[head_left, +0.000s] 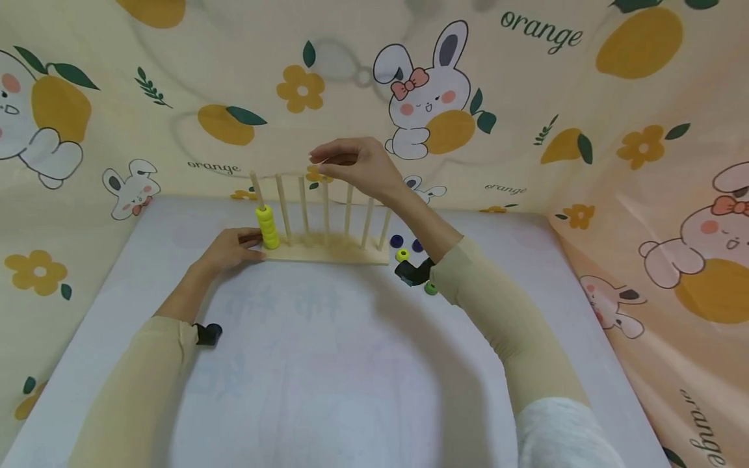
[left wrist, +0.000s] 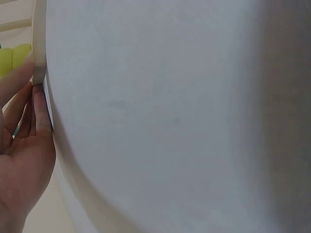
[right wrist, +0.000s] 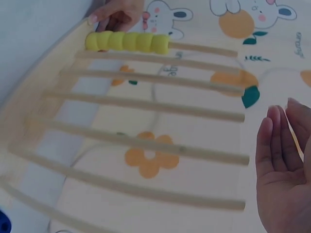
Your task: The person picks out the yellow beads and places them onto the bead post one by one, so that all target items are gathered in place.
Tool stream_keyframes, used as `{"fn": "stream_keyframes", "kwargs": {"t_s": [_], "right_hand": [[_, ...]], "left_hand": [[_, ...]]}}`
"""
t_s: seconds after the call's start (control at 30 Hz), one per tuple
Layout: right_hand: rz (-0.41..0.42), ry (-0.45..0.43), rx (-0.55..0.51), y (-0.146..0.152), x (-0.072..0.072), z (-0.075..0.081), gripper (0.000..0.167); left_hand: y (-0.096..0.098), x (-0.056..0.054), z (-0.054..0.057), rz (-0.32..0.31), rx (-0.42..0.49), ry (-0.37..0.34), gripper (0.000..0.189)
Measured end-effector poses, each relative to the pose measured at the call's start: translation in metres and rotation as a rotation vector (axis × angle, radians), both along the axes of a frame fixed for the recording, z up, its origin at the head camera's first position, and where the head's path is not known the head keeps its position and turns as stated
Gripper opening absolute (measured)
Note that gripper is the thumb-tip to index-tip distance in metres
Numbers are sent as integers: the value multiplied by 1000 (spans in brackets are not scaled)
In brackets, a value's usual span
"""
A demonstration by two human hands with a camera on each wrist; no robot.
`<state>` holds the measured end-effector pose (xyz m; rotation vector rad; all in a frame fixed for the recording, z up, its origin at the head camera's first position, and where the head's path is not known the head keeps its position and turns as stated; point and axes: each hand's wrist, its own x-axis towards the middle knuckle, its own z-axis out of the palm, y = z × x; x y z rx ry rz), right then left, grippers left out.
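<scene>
A wooden peg rack with several upright rods stands at the back of the table. Yellow beads are stacked on its leftmost rod; the other rods are bare. My left hand grips the left end of the rack's base, beside the beads. Above the middle rods hovers my right hand, its fingers stretched out and thumb near them. In the right wrist view, nothing shows between the fingers of that right hand, which is apart from the rod ends.
Right of the rack lie loose beads: a dark blue bead, another dark bead, a yellow bead and a green bead, partly behind the right wrist's camera. A printed cloth hangs behind the white table.
</scene>
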<state>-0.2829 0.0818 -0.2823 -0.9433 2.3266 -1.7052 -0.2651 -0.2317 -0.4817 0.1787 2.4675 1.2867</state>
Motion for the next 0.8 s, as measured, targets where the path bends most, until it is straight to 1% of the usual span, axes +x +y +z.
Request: {"fn": "stream_keyframes", "kwargs": {"t_s": [0.23, 0.4, 0.53, 0.7, 0.8], "right_hand": [[-38, 11, -14, 26, 4, -7, 22], [-69, 5, 7, 39, 9, -10, 23], [-89, 9, 18, 51, 14, -12, 24], [-124, 33, 36, 68, 21, -15, 24], [-126, 40, 31, 76, 23, -17, 24]], "left_hand": [[0, 1, 2, 0, -3, -5, 73], [-2, 3, 1, 1, -3, -8, 73], [-3, 5, 2, 9, 15, -18, 75], [-2, 4, 4, 1, 24, -16, 75], [-2, 3, 4, -3, 28, -10, 74]]}}
